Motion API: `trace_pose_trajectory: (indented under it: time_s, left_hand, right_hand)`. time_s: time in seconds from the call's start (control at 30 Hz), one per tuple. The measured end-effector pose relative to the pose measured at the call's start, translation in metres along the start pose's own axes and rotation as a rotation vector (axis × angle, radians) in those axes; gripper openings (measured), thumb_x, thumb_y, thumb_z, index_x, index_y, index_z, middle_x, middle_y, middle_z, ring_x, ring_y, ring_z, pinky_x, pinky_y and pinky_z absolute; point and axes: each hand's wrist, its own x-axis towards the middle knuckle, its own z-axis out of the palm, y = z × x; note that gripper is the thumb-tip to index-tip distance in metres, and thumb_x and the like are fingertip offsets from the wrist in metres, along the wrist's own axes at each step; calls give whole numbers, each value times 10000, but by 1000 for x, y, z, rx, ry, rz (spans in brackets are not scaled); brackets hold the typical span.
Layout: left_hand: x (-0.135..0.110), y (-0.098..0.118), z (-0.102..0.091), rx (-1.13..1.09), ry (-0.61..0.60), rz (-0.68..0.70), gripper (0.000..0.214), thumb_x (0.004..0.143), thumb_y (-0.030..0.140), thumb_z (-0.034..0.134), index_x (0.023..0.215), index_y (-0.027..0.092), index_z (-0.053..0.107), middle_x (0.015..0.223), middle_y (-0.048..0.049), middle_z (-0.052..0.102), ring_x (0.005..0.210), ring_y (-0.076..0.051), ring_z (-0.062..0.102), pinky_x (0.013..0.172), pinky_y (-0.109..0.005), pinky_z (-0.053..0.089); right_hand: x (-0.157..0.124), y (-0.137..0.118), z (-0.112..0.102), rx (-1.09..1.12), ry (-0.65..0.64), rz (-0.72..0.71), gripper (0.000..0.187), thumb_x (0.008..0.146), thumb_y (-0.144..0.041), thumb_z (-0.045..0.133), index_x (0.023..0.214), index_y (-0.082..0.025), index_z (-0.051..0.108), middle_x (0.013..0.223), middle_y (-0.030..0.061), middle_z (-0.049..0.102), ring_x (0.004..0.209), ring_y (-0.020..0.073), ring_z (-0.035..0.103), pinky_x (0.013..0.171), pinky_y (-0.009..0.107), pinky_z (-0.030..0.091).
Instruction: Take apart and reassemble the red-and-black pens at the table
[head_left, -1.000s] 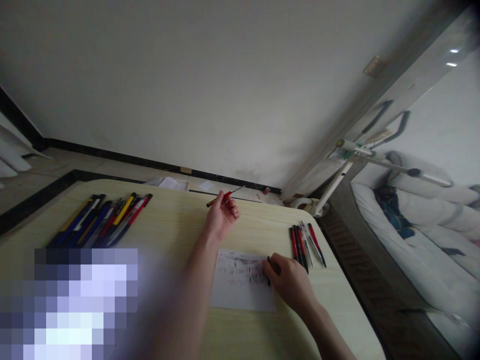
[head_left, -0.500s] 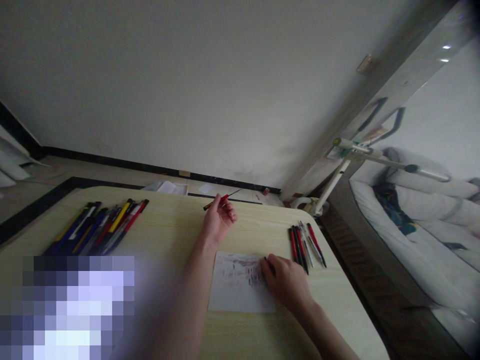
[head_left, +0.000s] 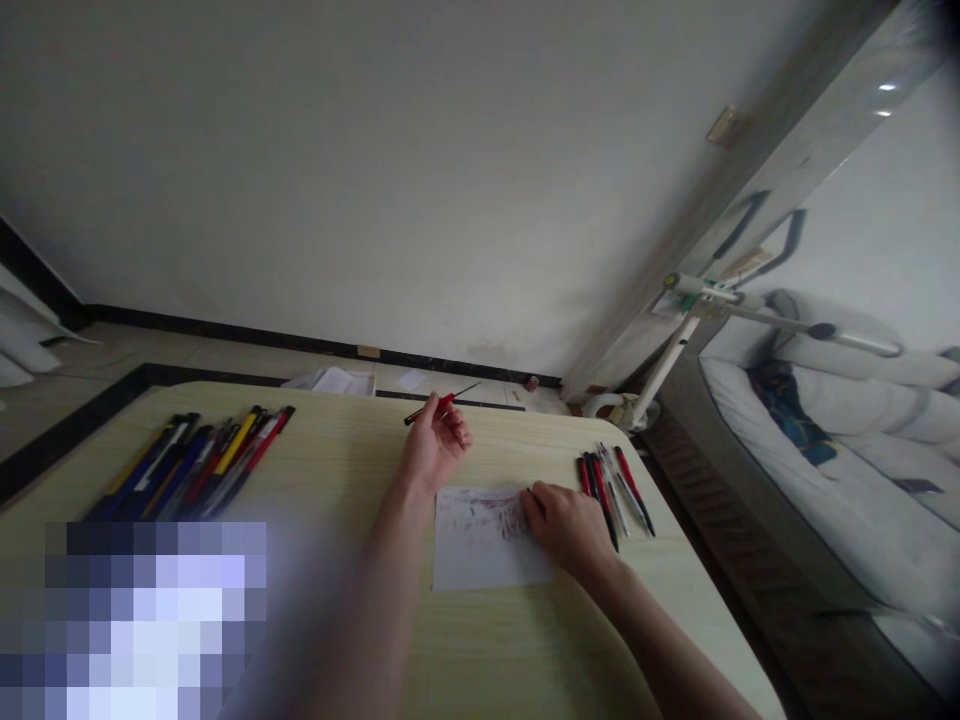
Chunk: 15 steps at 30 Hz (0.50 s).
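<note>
In the head view, the left hand (head_left: 437, 445) pinched a slim red-and-black tool (head_left: 446, 403) with a thin shaft, near the far edge of a pale wood-grain table (head_left: 480, 655). The right hand (head_left: 574, 525), fingers closed around a mostly hidden slim dark pen (head_left: 534, 494), touched a scribbled white paper sheet (head_left: 480, 562).

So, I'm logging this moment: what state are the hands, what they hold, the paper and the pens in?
Left hand: raised, partly curled, gripping.
Red item: held aslant, thin tip sticking out.
Right hand: curled, over the paper's right side.
Dark item: in right hand, mostly hidden.
Paper: flat, upper part scribbled.
Left pens: lying, overlapping.
Right pens: lying roughly side by side.
</note>
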Motion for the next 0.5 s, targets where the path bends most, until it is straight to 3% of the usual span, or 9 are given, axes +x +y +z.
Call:
trace_pose_trajectory:
  time_s: [0.5]
  left_hand:
    - [0, -1, 1, 51, 43, -10, 247, 737, 375, 599, 665, 148, 532, 564, 26, 488, 456, -74, 442, 450, -220, 340]
  right_hand:
    - [17, 6, -2, 13, -41, 87, 377, 870, -434, 369, 652, -199, 568, 680, 25, 665, 594, 148, 593, 496, 263, 212]
